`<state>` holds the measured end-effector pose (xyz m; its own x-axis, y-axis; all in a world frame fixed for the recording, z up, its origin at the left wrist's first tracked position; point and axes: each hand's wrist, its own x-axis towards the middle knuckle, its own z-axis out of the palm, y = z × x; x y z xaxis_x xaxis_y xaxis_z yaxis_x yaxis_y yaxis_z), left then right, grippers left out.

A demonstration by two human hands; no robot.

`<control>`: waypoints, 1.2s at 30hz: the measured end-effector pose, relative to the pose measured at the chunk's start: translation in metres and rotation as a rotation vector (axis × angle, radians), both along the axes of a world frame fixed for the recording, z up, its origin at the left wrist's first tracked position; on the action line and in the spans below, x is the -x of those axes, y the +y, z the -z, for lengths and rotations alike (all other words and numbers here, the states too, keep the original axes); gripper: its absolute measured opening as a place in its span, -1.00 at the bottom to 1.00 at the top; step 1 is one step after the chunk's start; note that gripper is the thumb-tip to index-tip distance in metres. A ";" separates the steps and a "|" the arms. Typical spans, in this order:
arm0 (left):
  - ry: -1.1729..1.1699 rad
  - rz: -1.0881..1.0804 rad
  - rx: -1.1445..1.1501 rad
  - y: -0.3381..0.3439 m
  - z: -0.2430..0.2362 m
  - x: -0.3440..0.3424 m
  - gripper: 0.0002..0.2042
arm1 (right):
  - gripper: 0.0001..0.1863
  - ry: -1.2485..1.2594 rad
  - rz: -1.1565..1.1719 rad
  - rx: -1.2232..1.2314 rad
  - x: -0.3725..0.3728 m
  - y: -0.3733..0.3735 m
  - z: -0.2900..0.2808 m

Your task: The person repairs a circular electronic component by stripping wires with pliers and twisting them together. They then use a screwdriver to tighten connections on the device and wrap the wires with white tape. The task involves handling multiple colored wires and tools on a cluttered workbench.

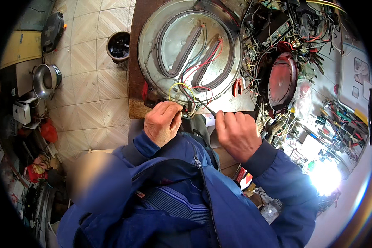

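A round metal heating plate (182, 45), its underside up, lies on the brown wooden table. Grey heating tubes (165, 53) curve over it, and red, yellow-green and dark wires (202, 64) run to its near edge. There my left hand (163, 124) is closed, fingertips pinched at a small wired part (189, 110); what exactly they grip is hidden. My right hand (239, 135) is closed around a thin, dark screwdriver (206, 108). The tool slants up and left, its tip among the wires at the plate's near rim.
Red-handled pliers (237, 87) lie right of the plate. Beyond them stand a dark red round pan-like part (282, 82) and heaped cables (252, 53). Several hand tools (339, 124) crowd the far right, near a bright lamp (325, 177). A dark pot (118, 45) stands on the tiled floor at left.
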<state>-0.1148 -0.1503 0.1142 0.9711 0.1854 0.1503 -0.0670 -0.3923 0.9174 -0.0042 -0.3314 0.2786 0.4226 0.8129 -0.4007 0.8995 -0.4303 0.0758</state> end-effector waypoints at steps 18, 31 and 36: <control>0.067 0.350 0.032 -0.050 -0.034 -0.046 -0.75 | -0.88 0.556 1.097 -1.294 0.047 0.000 0.045; 0.022 0.308 -0.011 -0.053 -0.049 -0.043 -0.63 | -0.62 1.001 0.331 -1.498 -0.005 -0.013 0.065; 0.222 0.083 0.292 -0.067 -0.050 -0.034 -0.67 | -0.68 1.428 0.118 -1.343 -0.032 -0.009 0.080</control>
